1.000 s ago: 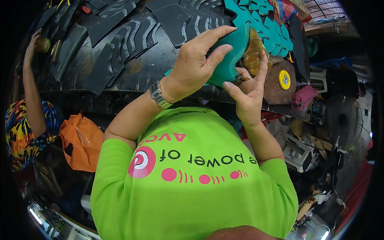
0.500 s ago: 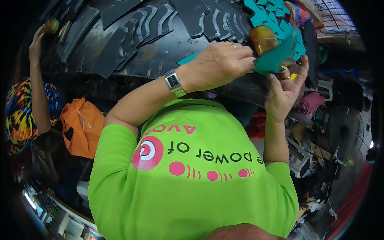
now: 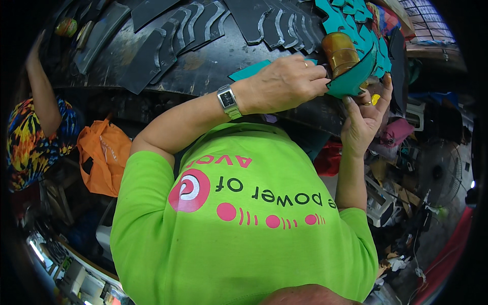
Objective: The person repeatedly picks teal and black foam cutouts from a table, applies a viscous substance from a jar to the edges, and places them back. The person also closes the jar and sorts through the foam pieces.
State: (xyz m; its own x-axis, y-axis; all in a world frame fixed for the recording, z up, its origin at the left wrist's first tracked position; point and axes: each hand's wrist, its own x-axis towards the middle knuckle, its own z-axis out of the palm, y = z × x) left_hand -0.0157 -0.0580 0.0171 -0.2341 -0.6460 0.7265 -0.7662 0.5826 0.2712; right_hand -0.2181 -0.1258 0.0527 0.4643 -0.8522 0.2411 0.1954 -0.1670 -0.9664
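Observation:
A curved teal sheet piece (image 3: 349,80) is held at the table's near edge, beside an amber cylindrical container (image 3: 339,50). My left hand (image 3: 285,84), with a wristwatch, has its fingers closed at the piece's left end. My right hand (image 3: 363,119) holds it from below and the right, thumb against its lower edge. Some right fingers are hidden behind the piece, while one reaches upward. A small yellow item (image 3: 375,99) shows by the right fingers; I cannot make out what it is. Another flat teal piece (image 3: 249,70) lies partly behind my left hand.
Several dark sheet pieces (image 3: 147,61) with pale curved edges lie across the black table (image 3: 203,76). A pile of teal pieces (image 3: 378,58) stands at the right. Another person's arm (image 3: 43,91) is at the far left, above an orange bag (image 3: 104,157). A fan (image 3: 439,170) stands right.
The teal piece has swung lower and now lies steadier between my hands. The other person's hand at the left has drawn back from the round item on the table.

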